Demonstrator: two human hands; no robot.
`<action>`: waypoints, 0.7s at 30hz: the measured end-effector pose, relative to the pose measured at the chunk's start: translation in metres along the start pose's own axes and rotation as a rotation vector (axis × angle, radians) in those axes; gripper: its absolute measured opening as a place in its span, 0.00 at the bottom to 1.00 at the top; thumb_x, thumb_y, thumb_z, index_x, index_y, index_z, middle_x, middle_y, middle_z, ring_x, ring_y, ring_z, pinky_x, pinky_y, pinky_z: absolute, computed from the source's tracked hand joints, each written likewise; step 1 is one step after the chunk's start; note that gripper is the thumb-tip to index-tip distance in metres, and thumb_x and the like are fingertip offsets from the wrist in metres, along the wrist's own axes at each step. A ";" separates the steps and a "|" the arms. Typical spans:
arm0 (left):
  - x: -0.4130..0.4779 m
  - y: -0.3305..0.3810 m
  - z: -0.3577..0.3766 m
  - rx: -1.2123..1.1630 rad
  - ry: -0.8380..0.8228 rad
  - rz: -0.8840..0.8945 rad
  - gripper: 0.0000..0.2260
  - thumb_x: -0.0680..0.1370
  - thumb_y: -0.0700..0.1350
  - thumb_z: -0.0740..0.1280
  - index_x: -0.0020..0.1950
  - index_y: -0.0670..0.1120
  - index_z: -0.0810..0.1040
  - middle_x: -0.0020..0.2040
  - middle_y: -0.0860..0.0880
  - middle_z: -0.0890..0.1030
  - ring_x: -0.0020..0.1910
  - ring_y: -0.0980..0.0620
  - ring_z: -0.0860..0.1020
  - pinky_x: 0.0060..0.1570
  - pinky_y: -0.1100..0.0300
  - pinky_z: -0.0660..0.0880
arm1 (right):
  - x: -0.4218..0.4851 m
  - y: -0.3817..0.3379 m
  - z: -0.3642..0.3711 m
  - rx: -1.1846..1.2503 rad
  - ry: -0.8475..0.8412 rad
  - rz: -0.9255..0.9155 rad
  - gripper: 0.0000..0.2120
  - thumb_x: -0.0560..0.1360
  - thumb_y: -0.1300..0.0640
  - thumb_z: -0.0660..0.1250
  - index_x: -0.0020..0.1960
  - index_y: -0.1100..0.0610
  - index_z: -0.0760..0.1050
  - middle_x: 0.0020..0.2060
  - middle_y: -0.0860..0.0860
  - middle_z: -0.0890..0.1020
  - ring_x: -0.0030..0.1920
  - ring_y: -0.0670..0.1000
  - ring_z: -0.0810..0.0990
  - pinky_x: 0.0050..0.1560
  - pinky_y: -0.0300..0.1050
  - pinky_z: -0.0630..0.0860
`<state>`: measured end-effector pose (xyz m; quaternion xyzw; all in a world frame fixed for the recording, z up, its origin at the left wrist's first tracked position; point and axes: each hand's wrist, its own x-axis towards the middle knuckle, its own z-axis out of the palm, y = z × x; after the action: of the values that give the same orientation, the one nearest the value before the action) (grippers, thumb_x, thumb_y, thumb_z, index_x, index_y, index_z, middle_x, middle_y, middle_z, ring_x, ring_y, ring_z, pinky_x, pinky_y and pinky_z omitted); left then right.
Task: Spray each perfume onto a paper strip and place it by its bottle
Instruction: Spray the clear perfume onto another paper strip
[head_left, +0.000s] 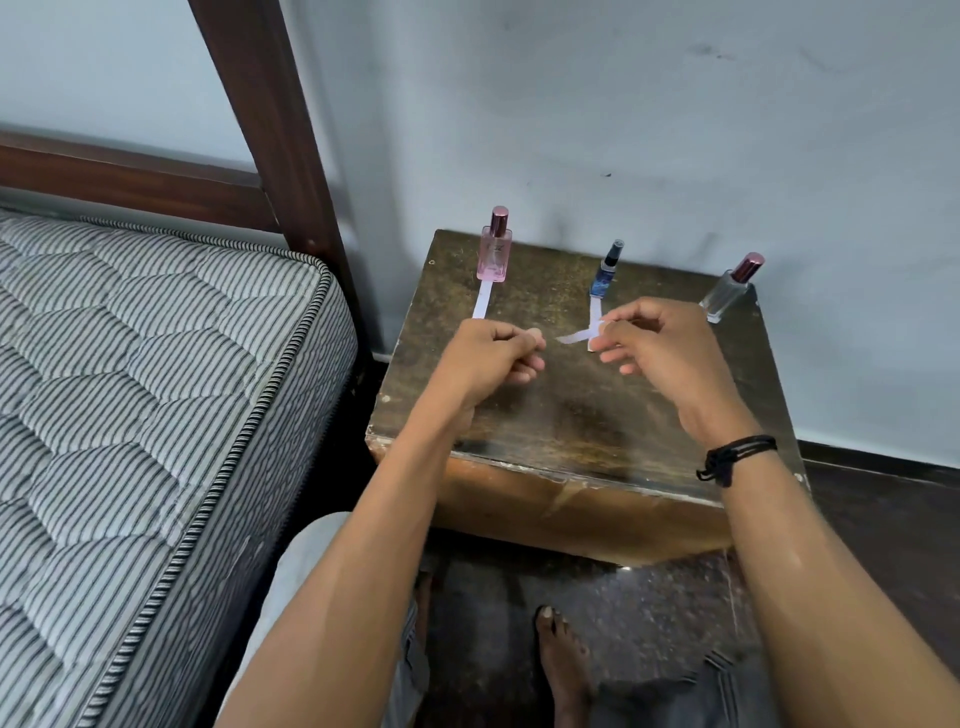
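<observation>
Three perfume bottles stand along the back of a worn wooden table (571, 415): a pink bottle (494, 252) at the left, a small blue bottle (605, 273) in the middle, a clear bottle (730, 291) at the right. A white paper strip (483, 299) lies in front of the pink bottle. Another strip (595, 312) lies in front of the blue bottle. My right hand (660, 348) pinches a third strip (571, 336) by its end, just above the table. My left hand (493, 358) hovers beside it with fingers curled and nothing visible in them.
A striped mattress (130, 389) on a dark wooden bed frame (270, 130) sits close to the table's left. A pale wall stands right behind the bottles. My bare foot (563, 660) rests on the dark floor below the table's front edge.
</observation>
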<state>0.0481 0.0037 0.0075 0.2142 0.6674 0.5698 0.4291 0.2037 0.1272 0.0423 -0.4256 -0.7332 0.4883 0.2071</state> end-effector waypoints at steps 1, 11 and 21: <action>0.000 0.000 0.010 -0.032 -0.006 -0.017 0.08 0.82 0.42 0.68 0.49 0.38 0.84 0.39 0.44 0.84 0.38 0.51 0.79 0.41 0.65 0.80 | -0.002 0.000 -0.006 -0.070 -0.007 -0.017 0.04 0.77 0.56 0.72 0.45 0.49 0.84 0.39 0.45 0.88 0.42 0.47 0.88 0.45 0.45 0.82; 0.001 -0.010 0.066 -0.244 -0.103 -0.196 0.11 0.81 0.45 0.68 0.59 0.40 0.82 0.48 0.38 0.86 0.46 0.48 0.84 0.50 0.59 0.83 | -0.020 0.007 -0.043 -0.286 -0.127 -0.037 0.06 0.78 0.56 0.73 0.45 0.47 0.86 0.37 0.43 0.87 0.39 0.42 0.87 0.52 0.55 0.85; 0.011 -0.007 0.088 -0.127 -0.041 -0.139 0.12 0.82 0.49 0.67 0.56 0.41 0.82 0.36 0.41 0.84 0.31 0.52 0.81 0.35 0.63 0.82 | -0.018 0.016 -0.054 -0.348 0.082 -0.116 0.08 0.79 0.54 0.71 0.43 0.42 0.83 0.36 0.41 0.86 0.36 0.40 0.85 0.48 0.50 0.85</action>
<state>0.1156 0.0608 -0.0011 0.1515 0.6342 0.5751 0.4941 0.2590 0.1439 0.0533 -0.4316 -0.8208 0.3235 0.1879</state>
